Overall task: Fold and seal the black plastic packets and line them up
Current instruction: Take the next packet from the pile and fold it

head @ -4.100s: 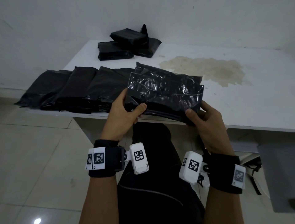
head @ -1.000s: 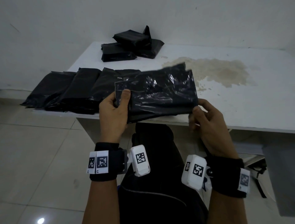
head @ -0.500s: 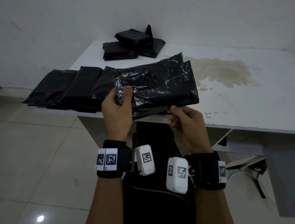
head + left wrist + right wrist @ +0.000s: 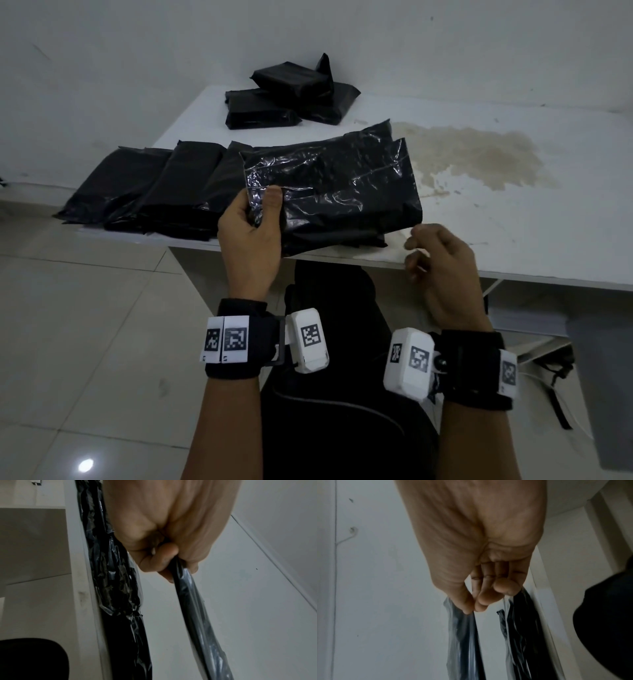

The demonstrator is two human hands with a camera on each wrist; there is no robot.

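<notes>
I hold a glossy black plastic packet (image 4: 335,192) lengthwise just above the front edge of the white table (image 4: 513,240). My left hand (image 4: 263,205) grips its left end, thumb on top. The left wrist view shows that hand (image 4: 164,561) closed round the packet (image 4: 197,615), seen edge-on. My right hand (image 4: 412,240) is at the packet's lower right corner with its fingers curled. In the right wrist view the thumb and forefinger of that hand (image 4: 471,609) pinch the plastic edge of the packet (image 4: 460,635).
A row of flat black packets (image 4: 144,185) lies along the table's left front edge, and one more (image 4: 520,628) lies under the held packet. A small pile of black packets (image 4: 284,92) sits at the back. A brown stain (image 4: 479,157) marks the tabletop.
My right hand has slid from the middle of the packet's lower edge to its right corner. The packet now lies lower and flatter. The left hand keeps its grip.
</notes>
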